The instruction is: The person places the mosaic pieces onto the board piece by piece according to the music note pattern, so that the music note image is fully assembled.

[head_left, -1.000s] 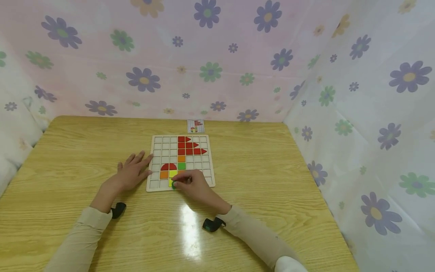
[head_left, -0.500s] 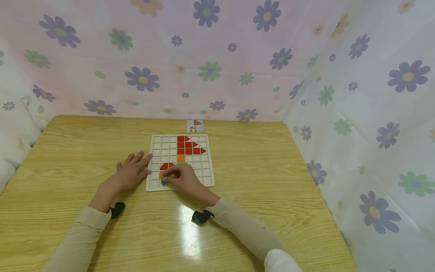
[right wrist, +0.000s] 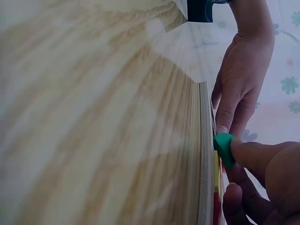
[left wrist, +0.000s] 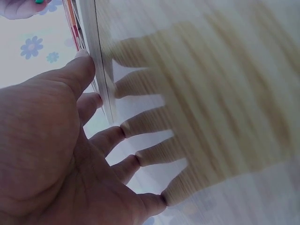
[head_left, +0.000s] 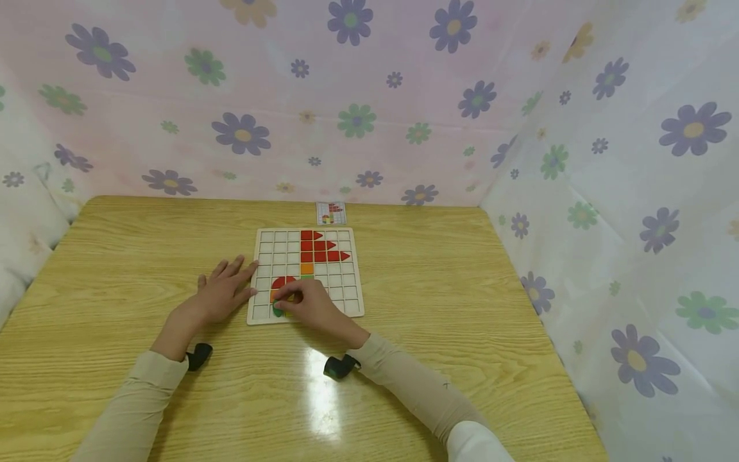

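My right hand (head_left: 313,308) pinches a small green piece (right wrist: 224,149) between thumb and fingers. It holds the piece at the lower left of a wooden grid board (head_left: 254,319), just below an orange square and by the yellow pieces, which the hand mostly covers. Two red quarter-round pieces (head_left: 283,281) form a dome above them. With fingers spread, my left hand (head_left: 222,298) rests on the table, its thumb and fingertips at the board's left edge (left wrist: 99,56). Red squares and triangles (head_left: 321,246) fill three rows at the board's upper right, above an orange square (head_left: 307,269).
Behind the board lies a small printed card (head_left: 331,213) with a coloured pattern on a grid. The wooden table (head_left: 427,289) extends to both sides, with flower-patterned sheets (head_left: 358,160) hanging at its back and sides.
My right hand has moved left across the board, carrying the green piece from the yellow square's column to the one beside it. My left hand has stayed in place.
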A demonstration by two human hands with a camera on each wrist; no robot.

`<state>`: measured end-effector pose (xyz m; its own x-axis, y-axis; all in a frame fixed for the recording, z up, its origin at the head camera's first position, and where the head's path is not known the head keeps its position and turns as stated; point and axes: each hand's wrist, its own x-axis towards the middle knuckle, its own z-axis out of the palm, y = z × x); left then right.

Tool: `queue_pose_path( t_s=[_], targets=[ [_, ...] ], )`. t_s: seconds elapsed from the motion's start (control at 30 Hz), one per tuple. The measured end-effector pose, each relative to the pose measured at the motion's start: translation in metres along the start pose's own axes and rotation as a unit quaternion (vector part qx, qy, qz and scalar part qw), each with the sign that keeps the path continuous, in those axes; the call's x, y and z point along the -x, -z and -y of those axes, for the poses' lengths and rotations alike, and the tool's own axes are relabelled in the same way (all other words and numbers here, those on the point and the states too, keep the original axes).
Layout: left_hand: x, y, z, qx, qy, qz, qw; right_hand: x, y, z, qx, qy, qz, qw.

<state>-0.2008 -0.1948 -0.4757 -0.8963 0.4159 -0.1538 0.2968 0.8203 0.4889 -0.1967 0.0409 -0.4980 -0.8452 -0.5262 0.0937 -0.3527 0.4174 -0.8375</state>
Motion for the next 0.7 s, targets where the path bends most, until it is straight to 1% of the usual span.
queue_pose_path(
  t_s=[0.23,0.33,0.7],
  targets=[
    [0.0005,-0.0001,-0.0007,-0.003,-0.001,0.003,1.0,-0.0004,-0.0032,0.0007,0.039,-0.015,0.007,0.9991],
    [0.0006,-0.0004,-0.0005,-0.002,0.0,0.003,1.0,-0.0001,-0.0037,0.002,0.043,-0.016,0.005,0.9989],
    [0.0008,0.0005,-0.0007,0.004,0.001,0.004,1.0,0.001,-0.0029,0.0027,0.061,0.007,0.009,0.9981]
  ],
)
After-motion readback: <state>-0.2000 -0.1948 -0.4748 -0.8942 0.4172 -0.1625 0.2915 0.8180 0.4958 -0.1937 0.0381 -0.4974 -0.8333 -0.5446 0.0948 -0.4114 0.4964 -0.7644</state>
